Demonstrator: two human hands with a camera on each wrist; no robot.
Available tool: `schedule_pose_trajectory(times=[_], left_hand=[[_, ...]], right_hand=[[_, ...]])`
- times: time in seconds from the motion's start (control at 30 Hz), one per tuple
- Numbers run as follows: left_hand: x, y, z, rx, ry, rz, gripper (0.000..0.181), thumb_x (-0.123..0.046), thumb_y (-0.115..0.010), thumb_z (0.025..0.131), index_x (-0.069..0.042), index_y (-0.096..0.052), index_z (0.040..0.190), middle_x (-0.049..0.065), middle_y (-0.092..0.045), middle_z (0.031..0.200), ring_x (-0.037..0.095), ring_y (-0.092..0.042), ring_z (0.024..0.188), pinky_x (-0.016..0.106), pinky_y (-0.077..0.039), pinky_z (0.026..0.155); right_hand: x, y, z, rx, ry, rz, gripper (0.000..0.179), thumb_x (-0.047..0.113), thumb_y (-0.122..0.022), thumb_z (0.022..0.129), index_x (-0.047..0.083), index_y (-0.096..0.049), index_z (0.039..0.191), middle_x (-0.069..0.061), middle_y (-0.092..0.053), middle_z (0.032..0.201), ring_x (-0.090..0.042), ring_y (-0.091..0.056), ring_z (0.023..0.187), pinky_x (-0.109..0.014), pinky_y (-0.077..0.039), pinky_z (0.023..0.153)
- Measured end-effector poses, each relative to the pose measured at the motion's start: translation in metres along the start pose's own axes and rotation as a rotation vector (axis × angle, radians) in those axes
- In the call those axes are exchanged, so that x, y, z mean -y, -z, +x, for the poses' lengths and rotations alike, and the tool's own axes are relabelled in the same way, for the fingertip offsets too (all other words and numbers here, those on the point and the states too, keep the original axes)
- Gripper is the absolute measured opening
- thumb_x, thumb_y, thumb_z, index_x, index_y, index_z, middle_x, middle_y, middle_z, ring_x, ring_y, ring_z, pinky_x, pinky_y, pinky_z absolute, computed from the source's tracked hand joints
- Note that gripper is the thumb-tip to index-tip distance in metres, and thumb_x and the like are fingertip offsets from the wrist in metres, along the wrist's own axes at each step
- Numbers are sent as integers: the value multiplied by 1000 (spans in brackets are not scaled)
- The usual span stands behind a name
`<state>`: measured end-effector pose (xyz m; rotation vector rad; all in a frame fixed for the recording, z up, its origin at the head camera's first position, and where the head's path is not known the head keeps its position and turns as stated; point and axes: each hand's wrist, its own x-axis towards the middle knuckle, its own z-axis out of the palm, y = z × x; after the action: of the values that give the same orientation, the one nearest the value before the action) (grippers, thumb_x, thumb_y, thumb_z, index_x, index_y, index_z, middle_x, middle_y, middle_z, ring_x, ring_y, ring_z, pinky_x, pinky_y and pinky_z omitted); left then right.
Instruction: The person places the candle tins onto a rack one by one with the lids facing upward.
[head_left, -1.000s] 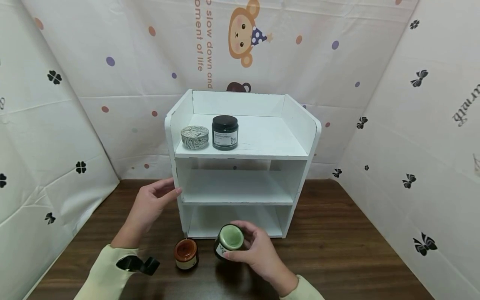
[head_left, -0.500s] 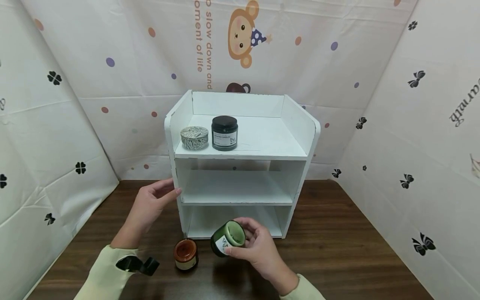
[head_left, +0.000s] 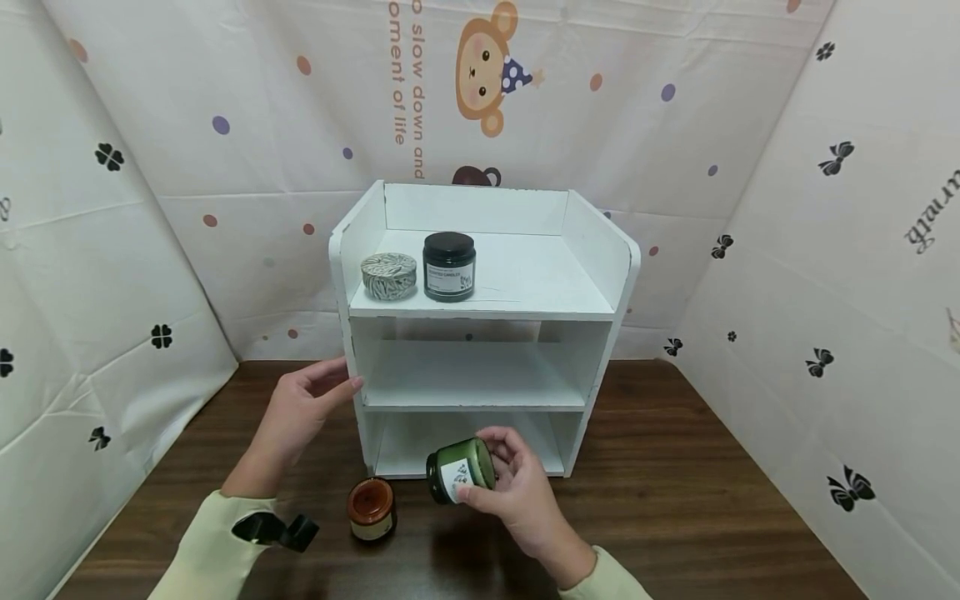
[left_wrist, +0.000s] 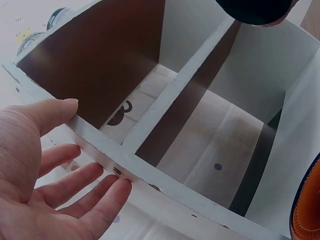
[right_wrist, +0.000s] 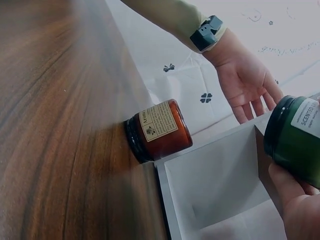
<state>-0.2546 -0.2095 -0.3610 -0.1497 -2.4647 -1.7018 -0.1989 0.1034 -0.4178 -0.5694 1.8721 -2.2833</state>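
Note:
My right hand (head_left: 517,492) grips a green glass candle jar (head_left: 472,472) with a white label, just above the table in front of the shelf's bottom level. The jar lies tilted on its side, its black lid (right_wrist: 278,122) toward the left and its glass base toward the palm. My left hand (head_left: 303,404) touches the left side panel of the white shelf (head_left: 474,407), thumb at the front edge and loose fingers along the outer face (left_wrist: 82,190). Between the hands, an amber candle jar (head_left: 372,508) stands upside down on the table, black lid (right_wrist: 135,139) underneath.
On the shelf's top level, toward the left, sit a round patterned tin (head_left: 389,277) and a dark candle jar (head_left: 449,268) with a black lid. The shelf stands on a dark wooden table (head_left: 660,492). Printed white cloth (head_left: 262,167) hangs behind and at both sides.
My right hand has turned the green candle jar from nearly upside down onto its side, so its label faces me more. My left hand and the amber jar have stayed put.

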Motion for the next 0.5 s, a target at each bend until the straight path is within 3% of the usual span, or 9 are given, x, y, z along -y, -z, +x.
schedule_pose_trajectory(times=[0.27,0.5], left_hand=[[-1,0,0,-1,1,9,65,-49,-71,94,-13,-57,147,10,-63,143,14,-62,122,22,-54,93],[0,0,-1,0,-1,8,64,-48,-71,95,-13,-57,147,11,-62,143,9,-62,118,20,-53,92]], right_hand=[[3,4,0,17,26,31,66,-2,-82,79,-13,-50,135,-15,-61,127,-20,-66,112,-32,-60,89],[2,6,0,5,58,-19,59,2,-84,79,-7,-58,131,-11,-66,120,-20,-67,107,-31,-60,90]])
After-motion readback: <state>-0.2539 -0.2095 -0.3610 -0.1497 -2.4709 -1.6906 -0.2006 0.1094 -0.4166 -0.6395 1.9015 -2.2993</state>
